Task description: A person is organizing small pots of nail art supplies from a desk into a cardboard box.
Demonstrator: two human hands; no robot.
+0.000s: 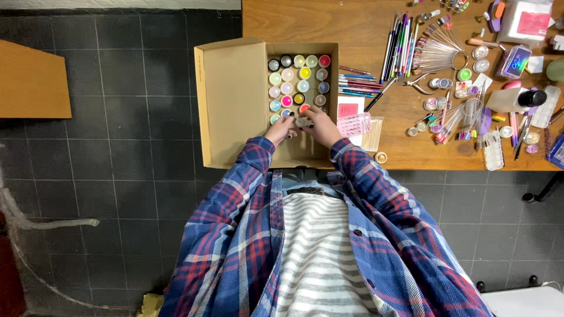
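Observation:
An open cardboard box (235,100) sits at the left end of a wooden table (329,23), its flap folded out to the left. Several small round jars of coloured powder (298,79) stand in rows inside it. My left hand (281,127) and my right hand (320,125) meet over the box's near part, both holding one small jar (303,122) between the fingers. Plaid shirt sleeves cover both arms.
Right of the box lie several brushes and pens (396,41), a fan of nail sticks (437,53), nippers (418,83), a pink pill-like tray (354,124), small glitter pots (437,103) and a black-capped bottle (531,97). Dark tiled floor lies left and below.

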